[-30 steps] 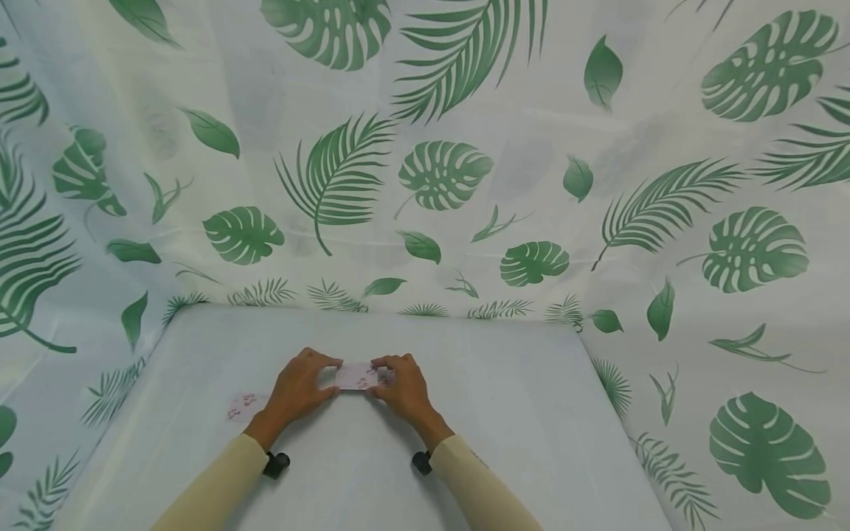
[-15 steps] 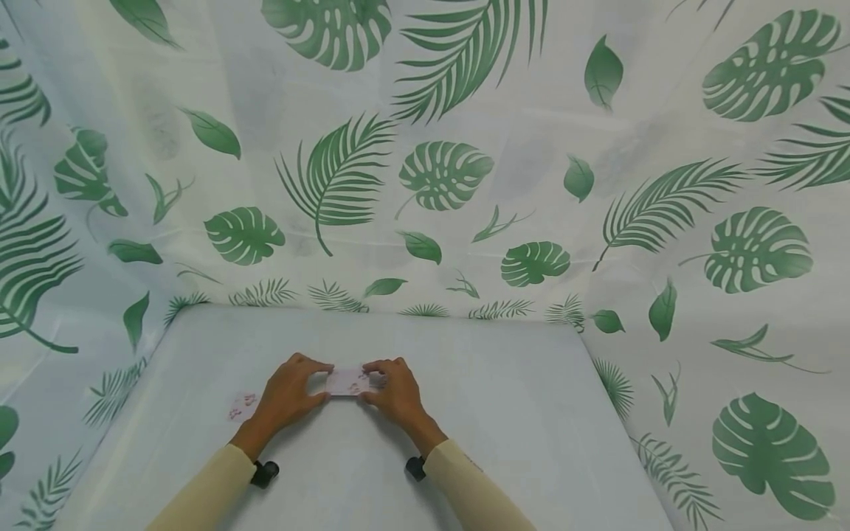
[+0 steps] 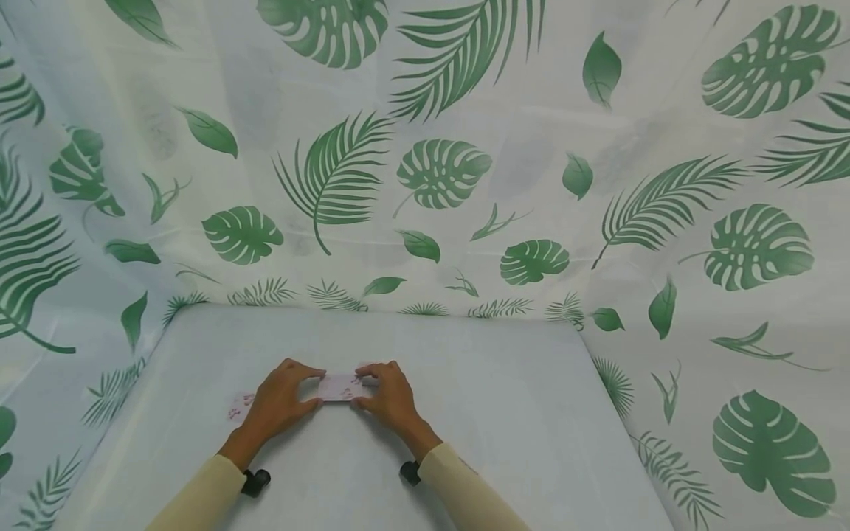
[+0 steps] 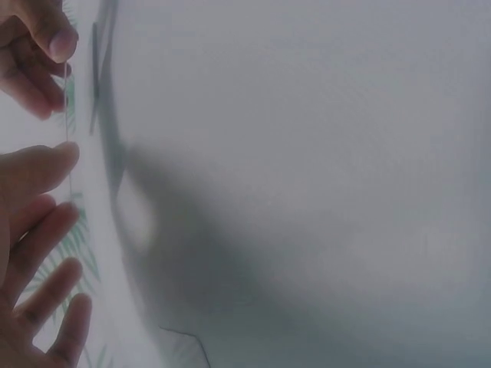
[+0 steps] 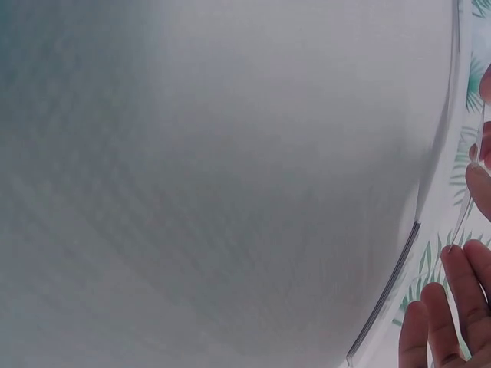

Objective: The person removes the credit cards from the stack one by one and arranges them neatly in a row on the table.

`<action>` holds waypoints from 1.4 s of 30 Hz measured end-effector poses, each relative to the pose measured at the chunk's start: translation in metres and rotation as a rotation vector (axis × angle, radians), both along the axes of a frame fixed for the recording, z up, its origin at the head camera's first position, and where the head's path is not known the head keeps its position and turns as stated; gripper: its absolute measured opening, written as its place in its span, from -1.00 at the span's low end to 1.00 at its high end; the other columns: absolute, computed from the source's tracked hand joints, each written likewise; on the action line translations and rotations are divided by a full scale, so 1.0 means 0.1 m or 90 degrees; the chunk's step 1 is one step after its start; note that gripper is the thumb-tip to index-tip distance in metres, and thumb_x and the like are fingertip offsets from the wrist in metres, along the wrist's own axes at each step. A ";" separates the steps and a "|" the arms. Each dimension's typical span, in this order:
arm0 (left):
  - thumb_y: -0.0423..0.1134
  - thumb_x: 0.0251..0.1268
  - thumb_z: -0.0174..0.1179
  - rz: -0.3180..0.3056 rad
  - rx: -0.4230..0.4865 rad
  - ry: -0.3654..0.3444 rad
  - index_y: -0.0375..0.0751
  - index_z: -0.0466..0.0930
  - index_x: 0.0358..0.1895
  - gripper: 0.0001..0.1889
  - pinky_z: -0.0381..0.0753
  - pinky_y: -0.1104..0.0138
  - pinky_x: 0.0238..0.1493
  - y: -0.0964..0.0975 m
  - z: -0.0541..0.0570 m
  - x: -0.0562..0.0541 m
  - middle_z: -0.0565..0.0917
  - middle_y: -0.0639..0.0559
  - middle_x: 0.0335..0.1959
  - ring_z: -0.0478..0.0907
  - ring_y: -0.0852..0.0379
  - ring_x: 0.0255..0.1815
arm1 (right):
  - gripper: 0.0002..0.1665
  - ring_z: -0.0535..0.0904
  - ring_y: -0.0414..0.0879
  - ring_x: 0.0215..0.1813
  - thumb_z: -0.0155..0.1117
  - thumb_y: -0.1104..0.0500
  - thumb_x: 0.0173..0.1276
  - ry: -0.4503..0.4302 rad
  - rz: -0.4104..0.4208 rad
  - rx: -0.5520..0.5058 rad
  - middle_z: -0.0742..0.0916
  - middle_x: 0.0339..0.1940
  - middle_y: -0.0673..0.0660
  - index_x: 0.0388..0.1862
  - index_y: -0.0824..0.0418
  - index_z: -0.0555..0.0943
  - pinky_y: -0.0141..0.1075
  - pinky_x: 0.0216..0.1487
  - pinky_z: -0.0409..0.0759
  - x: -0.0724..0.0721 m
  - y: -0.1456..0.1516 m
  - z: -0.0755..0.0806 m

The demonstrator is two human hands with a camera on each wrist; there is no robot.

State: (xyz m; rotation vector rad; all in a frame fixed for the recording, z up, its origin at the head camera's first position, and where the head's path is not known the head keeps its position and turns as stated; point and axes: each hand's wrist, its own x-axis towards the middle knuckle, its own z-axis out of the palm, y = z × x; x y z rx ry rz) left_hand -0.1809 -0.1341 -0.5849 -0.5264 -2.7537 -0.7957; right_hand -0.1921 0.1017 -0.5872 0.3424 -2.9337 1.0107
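Observation:
A thin, pale pink card with a reddish floral print point(image 3: 340, 388) is held up between both hands, a little above the white table point(image 3: 518, 413). My left hand point(image 3: 282, 394) pinches its left end, and my right hand point(image 3: 390, 398) pinches its right end. In the left wrist view the card shows edge-on as a fine line point(image 4: 67, 107) between the thumbs. A second flower-printed piece point(image 3: 240, 405) lies on the table beside the left hand, which partly hides it. In the right wrist view, a dark-edged flat thing point(image 5: 383, 295) lies on the table near the right fingers.
A white curtain with green leaf prints point(image 3: 445, 175) hangs behind the table and along both sides. Black wrist cameras point(image 3: 255, 483) sit at the cuffs of pale sleeves point(image 3: 199, 498).
Both hands have moved slightly left and nearer with the card between them. The left hand now hides more of the flower-printed piece on the table.

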 end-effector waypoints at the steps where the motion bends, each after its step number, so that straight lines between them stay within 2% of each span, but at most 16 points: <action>1: -0.11 -0.09 0.56 0.002 -0.001 -0.001 -0.02 0.70 0.05 -0.48 0.50 0.08 0.02 -0.01 0.00 0.01 0.67 0.10 -0.11 0.49 0.09 -0.02 | -0.42 0.44 -0.23 -0.01 0.62 0.00 -0.01 0.002 0.002 -0.001 0.64 0.01 -0.21 0.06 -0.14 0.67 -0.25 0.11 0.46 0.00 -0.01 -0.01; 6: -0.11 -0.10 0.56 0.006 -0.003 -0.001 -0.02 0.70 0.04 -0.49 0.49 0.07 0.01 -0.05 -0.02 0.04 0.68 0.10 -0.10 0.49 0.09 -0.02 | -0.43 0.44 -0.24 0.02 0.63 0.01 -0.03 0.008 0.010 -0.008 0.64 0.04 -0.21 0.04 -0.14 0.68 -0.23 0.12 0.45 0.02 -0.04 -0.02; 12: -0.11 -0.12 0.57 0.009 0.001 0.002 -0.02 0.71 0.04 -0.48 0.50 0.06 0.01 -0.10 -0.05 0.07 0.67 0.11 -0.10 0.49 0.09 -0.01 | -0.43 0.44 -0.23 0.01 0.62 0.02 -0.01 0.010 0.022 -0.007 0.65 -0.01 -0.22 0.05 -0.10 0.68 -0.24 0.15 0.43 0.06 -0.07 -0.01; 22: -0.12 -0.13 0.58 0.018 0.005 -0.019 -0.01 0.70 0.04 -0.47 0.50 0.06 0.00 -0.16 0.01 0.14 0.65 0.10 -0.11 0.49 0.07 -0.02 | -0.43 0.48 -0.12 -0.01 0.62 0.01 -0.01 0.012 0.047 -0.011 0.67 -0.04 -0.16 0.05 -0.07 0.69 -0.26 0.07 0.45 0.12 -0.13 0.03; 29: -0.13 -0.14 0.58 0.017 0.008 -0.016 -0.01 0.71 0.04 -0.47 0.51 0.06 -0.02 -0.22 0.00 0.18 0.64 0.09 -0.11 0.49 0.07 -0.03 | -0.42 0.46 -0.16 0.00 0.63 -0.02 -0.04 0.009 0.049 -0.014 0.66 -0.05 -0.15 0.04 -0.07 0.69 -0.28 0.06 0.46 0.15 -0.18 0.04; 34: -0.11 -0.14 0.58 0.025 -0.003 -0.032 0.01 0.70 0.05 -0.46 0.51 0.05 -0.02 -0.26 0.01 0.21 0.64 0.10 -0.11 0.49 0.07 -0.04 | -0.42 0.43 -0.22 -0.03 0.62 -0.04 -0.04 0.016 0.054 -0.009 0.67 -0.05 -0.15 0.04 -0.10 0.69 -0.30 0.05 0.47 0.16 -0.21 0.03; 42: -0.12 -0.15 0.58 0.031 -0.018 -0.038 0.00 0.71 0.04 -0.47 0.49 0.04 0.01 -0.31 0.01 0.25 0.65 0.09 -0.11 0.49 0.06 -0.04 | -0.42 0.38 -0.28 -0.10 0.62 -0.06 -0.06 0.016 0.061 -0.003 0.67 -0.08 -0.16 0.03 -0.12 0.69 -0.35 -0.04 0.46 0.19 -0.28 0.01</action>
